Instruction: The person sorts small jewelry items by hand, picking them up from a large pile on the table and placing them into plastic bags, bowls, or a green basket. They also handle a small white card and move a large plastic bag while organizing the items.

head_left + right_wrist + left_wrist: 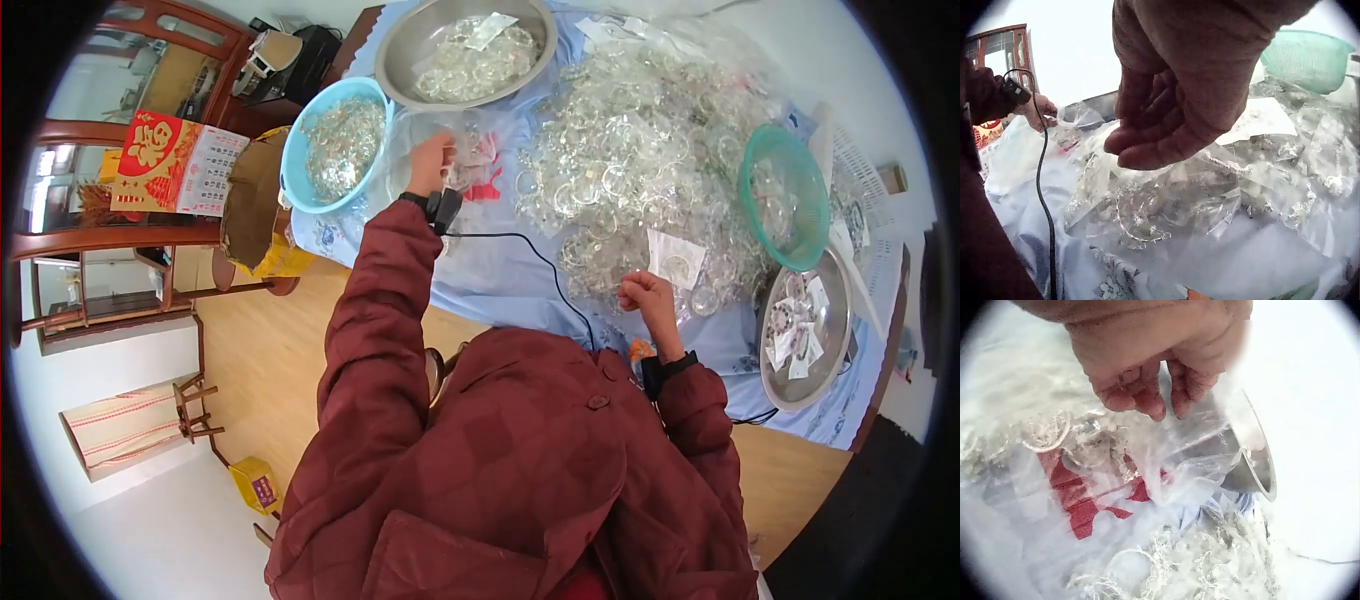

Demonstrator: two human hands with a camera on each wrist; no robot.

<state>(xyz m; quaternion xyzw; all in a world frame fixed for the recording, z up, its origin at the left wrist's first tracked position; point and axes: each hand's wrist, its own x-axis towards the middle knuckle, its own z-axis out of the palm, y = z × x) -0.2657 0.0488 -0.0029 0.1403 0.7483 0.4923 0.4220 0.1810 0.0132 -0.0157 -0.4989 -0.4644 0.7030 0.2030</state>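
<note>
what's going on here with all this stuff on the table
A person is at a blue-clothed table. Their left hand is at a clear plastic bag with red print; their right hand, curled, is at the near edge of a pile of clear packets. Whether either pinches anything is hard to tell. Beyond, a blue basin and a metal bowl hold more pieces.

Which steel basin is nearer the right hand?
The steel basin by the green basket; the other steel basin lies past the left hand, beside the blue basin.
</note>
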